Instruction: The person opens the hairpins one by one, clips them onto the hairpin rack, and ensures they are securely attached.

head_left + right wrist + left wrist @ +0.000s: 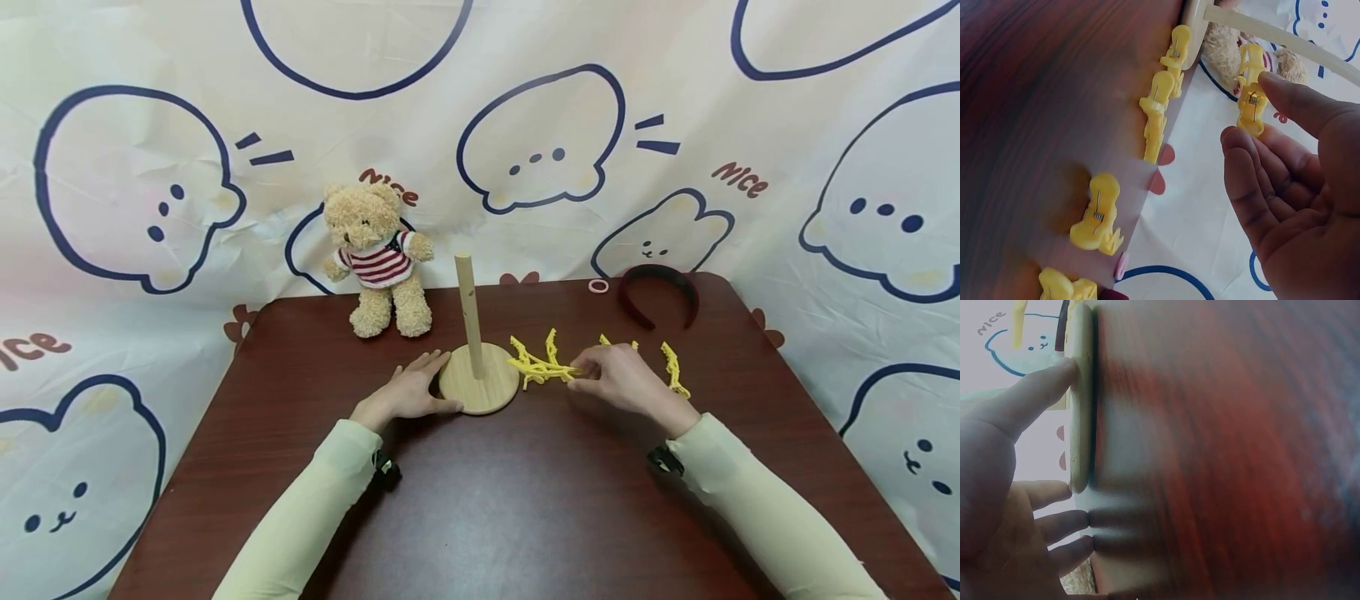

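A wooden stand pairs a round base (497, 393) with an upright post (469, 310) that has small holes in its side. My left hand (408, 393) touches the base's left edge, its thumb and forefinger spread along the rim and the other fingers fairly straight. Between thumb and fingertips my right hand (626, 379) pinches a yellow spring clip (1252, 94), raised off the table in the right wrist view. Right of the base lies a cluster of yellow spring clips (542, 368). Another yellow clip (672, 367) lies beyond the right hand, which partly hides others behind it.
A teddy bear (378, 262) in a striped shirt stands at the back left of the dark wooden table (510, 517). At the back right are a dark red headband (660, 273) and a small pink ring (597, 286). A printed cloth hangs behind.
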Available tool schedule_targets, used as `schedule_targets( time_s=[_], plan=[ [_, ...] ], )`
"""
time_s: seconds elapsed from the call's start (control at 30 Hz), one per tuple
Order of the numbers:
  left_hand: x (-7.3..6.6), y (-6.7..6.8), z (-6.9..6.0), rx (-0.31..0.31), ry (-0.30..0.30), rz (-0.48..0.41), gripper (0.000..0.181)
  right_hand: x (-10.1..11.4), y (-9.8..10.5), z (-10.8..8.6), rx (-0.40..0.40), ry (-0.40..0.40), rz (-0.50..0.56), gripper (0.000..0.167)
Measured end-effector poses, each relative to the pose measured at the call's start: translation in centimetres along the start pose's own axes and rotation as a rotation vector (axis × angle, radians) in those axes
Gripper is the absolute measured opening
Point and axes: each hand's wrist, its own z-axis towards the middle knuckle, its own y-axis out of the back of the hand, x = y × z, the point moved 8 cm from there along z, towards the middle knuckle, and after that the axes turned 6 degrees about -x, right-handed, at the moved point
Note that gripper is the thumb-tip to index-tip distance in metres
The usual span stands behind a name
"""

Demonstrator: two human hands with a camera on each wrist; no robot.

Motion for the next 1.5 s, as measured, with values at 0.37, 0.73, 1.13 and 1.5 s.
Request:
schedule_targets(
  time_s=[0.37, 0.73, 1.13, 1.5],
  plan=[
    [0.1, -0.1, 0.1, -0.001, -0.001, 0.001, 0.105, 1.2, -1.3, 1.2, 0.031, 0.003, 0.002, 0.025],
    [0.1, 0.0, 0.1, 0.003, -0.002, 0.004, 0.104, 2.7, -2.8, 2.5, 0.046, 0.043, 0.024, 0.017],
    [0.2, -0.1, 0.2, -0.002, -0.005, 0.006, 0.104, 4.3, -4.6, 3.6, 0.022, 0.116, 0.037, 0.017],
    [0.3, -0.1, 0.2, 0.001, -0.006, 0.017, 0.105, 4.9, -6.1, 4.6, 0.021, 0.111, 0.04, 0.012]
  ],
)
